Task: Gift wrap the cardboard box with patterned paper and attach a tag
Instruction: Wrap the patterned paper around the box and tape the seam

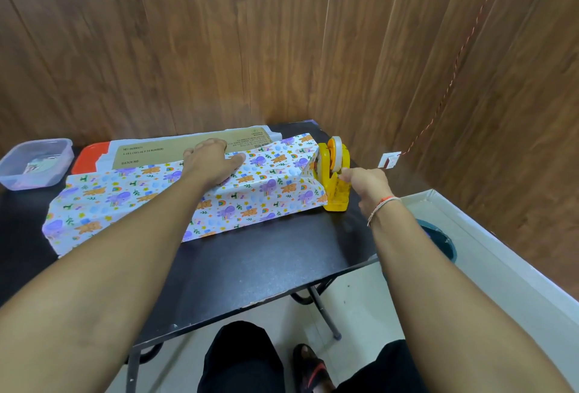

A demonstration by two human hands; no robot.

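A long flat cardboard box (175,149) lies across the black table (257,264), its near side and top partly covered by patterned paper (131,201) printed with bears and purple elephants. My left hand (213,159) presses flat on the paper's upper edge on top of the box. A yellow tape dispenser (335,173) stands at the box's right end. My right hand (365,181) pinches at the tape end by the dispenser's cutter; the tape itself is too thin to make out.
A clear plastic tub (34,162) holding small paper pieces sits at the table's far left. Wooden walls close in behind and to the right. A dark bin (438,239) stands on the floor beside the table. My knees are below the table's front edge.
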